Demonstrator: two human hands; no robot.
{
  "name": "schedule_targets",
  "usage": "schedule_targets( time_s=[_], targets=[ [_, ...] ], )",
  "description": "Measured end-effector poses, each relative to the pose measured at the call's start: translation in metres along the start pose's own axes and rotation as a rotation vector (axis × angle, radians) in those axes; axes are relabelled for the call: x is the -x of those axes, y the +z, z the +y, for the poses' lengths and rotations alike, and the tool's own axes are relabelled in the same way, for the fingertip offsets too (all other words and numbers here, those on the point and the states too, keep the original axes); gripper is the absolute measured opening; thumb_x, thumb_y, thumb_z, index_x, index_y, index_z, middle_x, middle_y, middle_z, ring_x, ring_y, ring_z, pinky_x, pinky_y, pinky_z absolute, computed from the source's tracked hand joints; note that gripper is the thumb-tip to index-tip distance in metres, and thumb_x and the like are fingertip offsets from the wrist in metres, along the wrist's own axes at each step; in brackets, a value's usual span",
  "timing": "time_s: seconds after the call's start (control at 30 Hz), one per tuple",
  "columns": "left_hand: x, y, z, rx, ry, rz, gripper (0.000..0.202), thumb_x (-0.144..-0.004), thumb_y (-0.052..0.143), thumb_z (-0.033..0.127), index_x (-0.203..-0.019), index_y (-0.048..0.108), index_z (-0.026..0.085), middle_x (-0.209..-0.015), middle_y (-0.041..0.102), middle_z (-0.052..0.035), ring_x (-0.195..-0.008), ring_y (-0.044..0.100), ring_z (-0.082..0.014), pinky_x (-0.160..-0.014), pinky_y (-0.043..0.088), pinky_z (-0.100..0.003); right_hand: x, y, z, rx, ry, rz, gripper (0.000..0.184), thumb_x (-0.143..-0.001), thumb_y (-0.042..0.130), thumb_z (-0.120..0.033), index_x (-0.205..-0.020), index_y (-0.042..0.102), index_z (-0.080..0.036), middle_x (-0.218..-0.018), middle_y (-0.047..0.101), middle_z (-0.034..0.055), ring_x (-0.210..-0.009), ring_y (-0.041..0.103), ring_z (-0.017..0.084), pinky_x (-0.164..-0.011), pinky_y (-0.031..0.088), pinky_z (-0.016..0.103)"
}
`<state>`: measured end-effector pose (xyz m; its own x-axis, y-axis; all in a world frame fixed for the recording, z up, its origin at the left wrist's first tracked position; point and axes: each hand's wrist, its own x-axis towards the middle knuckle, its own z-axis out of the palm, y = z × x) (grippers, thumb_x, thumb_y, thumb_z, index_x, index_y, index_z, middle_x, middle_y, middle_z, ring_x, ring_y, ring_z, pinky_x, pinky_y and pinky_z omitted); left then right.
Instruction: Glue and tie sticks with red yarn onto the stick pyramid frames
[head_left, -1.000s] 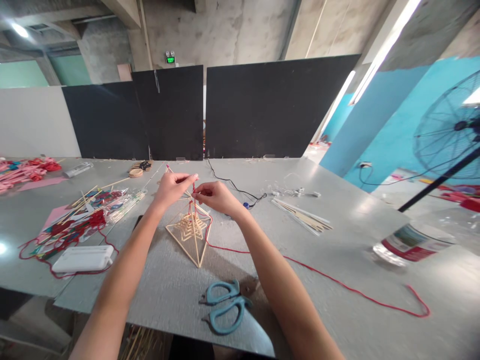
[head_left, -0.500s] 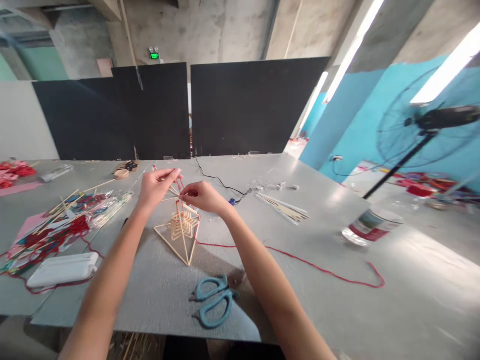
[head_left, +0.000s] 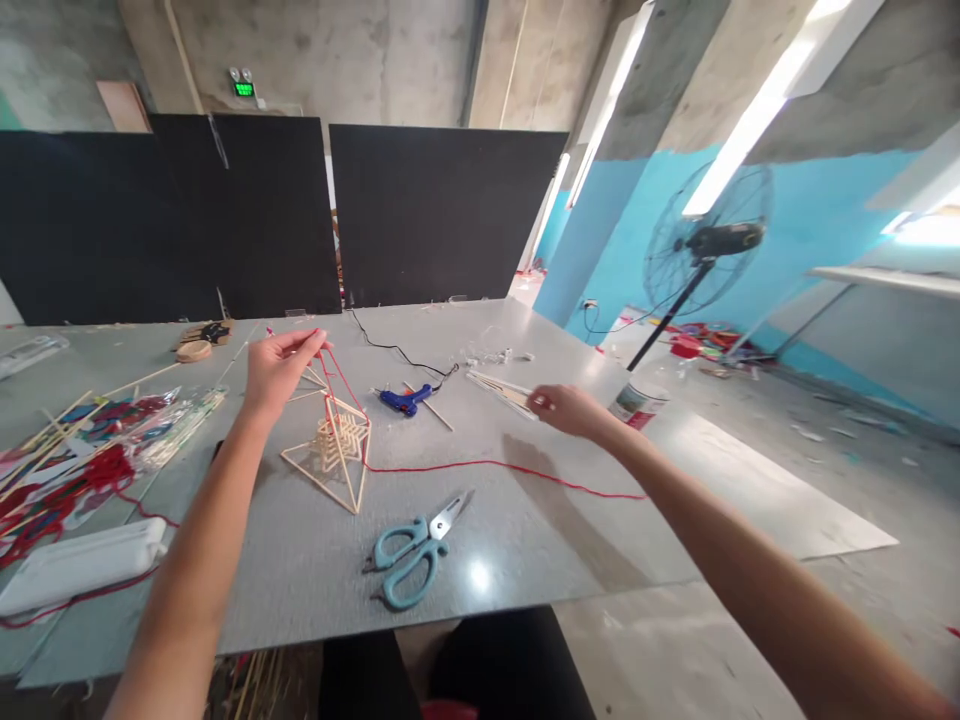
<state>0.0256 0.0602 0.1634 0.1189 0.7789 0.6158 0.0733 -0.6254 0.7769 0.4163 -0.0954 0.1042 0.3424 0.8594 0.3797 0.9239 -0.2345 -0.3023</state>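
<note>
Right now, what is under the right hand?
Pale sticks on the grey table run under the right hand; their near ends are covered, so any grip is hidden.

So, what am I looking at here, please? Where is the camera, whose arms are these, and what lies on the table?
There is no machine: a person works with bare hands, and the camera sits on that person's head, looking forward and down, so both arms enter from below. The left hand pinches the top of a small frame of thin sticks, and red yarn runs from it across the grey table. The right hand reaches a bundle of sticks; whether it grips them is unclear. Nearby lie teal scissors, a blue glue gun and a white box.
</note>
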Motion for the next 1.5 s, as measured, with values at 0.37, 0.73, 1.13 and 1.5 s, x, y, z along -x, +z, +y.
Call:
schedule_targets(
  time_s=[0.37, 0.73, 1.13, 1.5],
  targets=[
    [-0.004, 0.001, -0.016, 0.076, -0.057, -0.062, 0.023, -0.081, 0.081, 0.045, -0.086, 0.083, 0.023, -0.084, 0.08, -0.007, -0.07, 0.068, -0.0147, -0.065, 0.057, -0.027, 0.11, 0.106, 0.128, 0.009, 0.218, 0.241, 0.045, -0.094, 0.042, -0.052, -0.103, 0.071, -0.019, -0.076, 0.072, 0.0077, -0.068, 0.067, 0.025, -0.061, 0.039, 0.031],
    [-0.013, 0.004, -0.008, -0.063, 0.019, -0.251, 0.027, -0.085, 0.075, 0.05, -0.089, 0.083, 0.025, -0.091, 0.081, -0.0064, -0.079, 0.072, -0.0169, -0.072, 0.058, -0.03, 0.095, 0.109, 0.118, -0.006, 0.032, 0.158, 0.044, -0.096, 0.041, -0.052, -0.107, 0.068, -0.019, -0.091, 0.075, 0.0113, -0.072, 0.067, 0.024, -0.061, 0.043, 0.031],
    [-0.012, 0.007, 0.0, -0.138, 0.057, -0.227, 0.022, -0.088, 0.073, 0.044, -0.085, 0.083, 0.025, -0.087, 0.081, -0.0053, -0.081, 0.073, -0.0186, -0.074, 0.056, -0.032, 0.177, 0.107, -0.116, -0.022, -0.427, -0.291, 0.037, -0.102, 0.05, -0.048, -0.129, 0.058, -0.024, -0.08, 0.074, 0.0024, -0.063, 0.07, 0.021, -0.055, 0.039, 0.027],
    [-0.012, 0.007, -0.009, -0.081, 0.052, -0.222, 0.024, -0.088, 0.072, 0.047, -0.086, 0.082, 0.025, -0.086, 0.08, -0.0044, -0.083, 0.073, -0.0187, -0.077, 0.057, -0.033, 0.214, 0.074, -0.134, 0.059, -0.466, -0.118, 0.026, -0.106, 0.038, -0.032, -0.092, 0.059, -0.023, -0.072, 0.07, 0.0033, -0.06, 0.071, 0.021, -0.049, 0.036, 0.027]
  ],
)
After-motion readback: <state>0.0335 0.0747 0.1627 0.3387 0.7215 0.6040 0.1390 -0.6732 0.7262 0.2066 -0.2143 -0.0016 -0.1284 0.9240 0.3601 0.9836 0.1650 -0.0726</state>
